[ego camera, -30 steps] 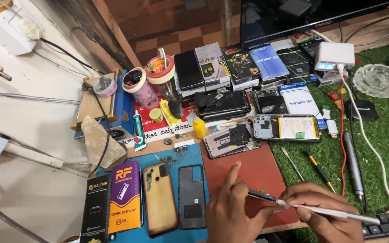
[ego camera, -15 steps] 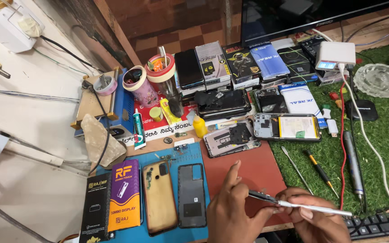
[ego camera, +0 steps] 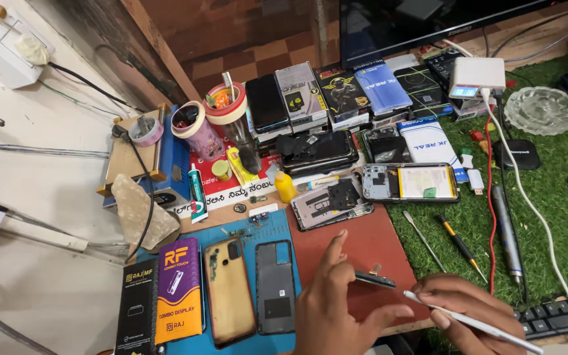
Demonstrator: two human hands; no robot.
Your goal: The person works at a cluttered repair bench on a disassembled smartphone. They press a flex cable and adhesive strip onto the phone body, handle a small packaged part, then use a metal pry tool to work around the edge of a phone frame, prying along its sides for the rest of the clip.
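At the near edge of the bench, both hands work low over the reddish-brown mat [ego camera: 369, 250]. Right hand [ego camera: 471, 315] is closed in a pen-like grip on a slim silver tool [ego camera: 468, 319]; its long axis runs from lower right up toward the left, tip pointing at a small dark flat part [ego camera: 375, 280]. Left hand [ego camera: 336, 309] steadies that part: forefinger raised and extended upward, thumb spread out to the right beneath it, so the hand is partly open; whether the other fingers actually pinch the part cannot be told. The part lies just right of the left hand's forefinger and just left of the tool tip, its long axis roughly level, tilted slightly down to the right. Left hand is the nearer of the two to it; the tool tip appears to touch or nearly touch its right end. Just left of the left hand, on the blue mat [ego camera: 251, 230], lie a dark back cover [ego camera: 275, 286] and a tan phone frame [ego camera: 229, 289], both long axis away from the viewer. Beyond the red mat sit an opened phone [ego camera: 333, 200] and a second opened phone [ego camera: 410, 182], well apart from the hands. Right of the mat, on green turf [ego camera: 560, 171], lie two screwdrivers [ego camera: 458, 240]. Farther back, stacked boxes [ego camera: 336, 95] and a monitor [ego camera: 415, 20].
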